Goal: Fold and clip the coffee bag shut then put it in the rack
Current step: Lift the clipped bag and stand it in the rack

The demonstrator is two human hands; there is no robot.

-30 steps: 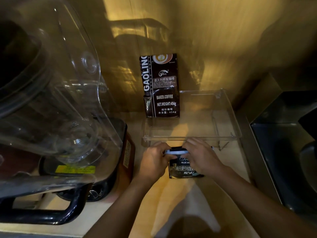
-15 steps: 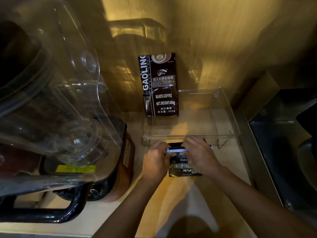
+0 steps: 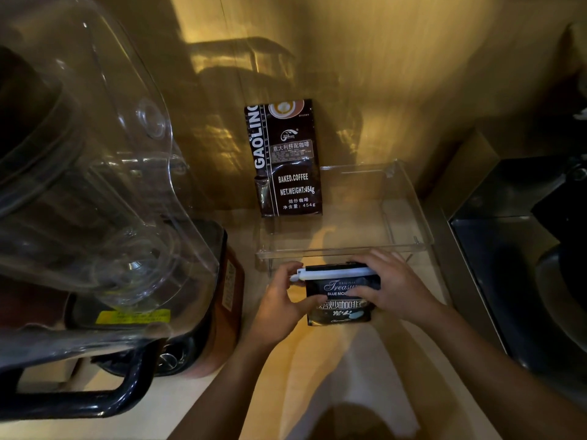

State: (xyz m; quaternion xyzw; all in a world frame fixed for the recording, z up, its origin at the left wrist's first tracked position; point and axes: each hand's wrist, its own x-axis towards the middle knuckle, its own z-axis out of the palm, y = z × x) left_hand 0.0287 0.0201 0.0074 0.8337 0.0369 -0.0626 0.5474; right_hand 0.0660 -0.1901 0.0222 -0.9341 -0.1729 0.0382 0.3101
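Small dark coffee bag [image 3: 341, 300], upright on pale wooden counter [image 3: 317, 369], white clip [image 3: 333, 273] across folded top. Left hand [image 3: 279, 304] at 9 o'clock, fingers closed on clip end and bag edge; right hand [image 3: 392, 289] at 3 o'clock, fingers gripping clip and bag front. Clear plastic rack [image 3: 409, 211] at 12 o'clock, just beyond; taller coffee bag [image 3: 287, 160] standing against golden wall [image 3: 381, 74]. Blender [image 3: 95, 185] at 9 o'clock; dark metal appliance [image 3: 521, 265] at 3 o'clock.

Dark coffee bag [image 3: 341, 300] upright on counter, top folded w/ white clip [image 3: 333, 273] across it, just before clear rack [image 3: 344, 249].
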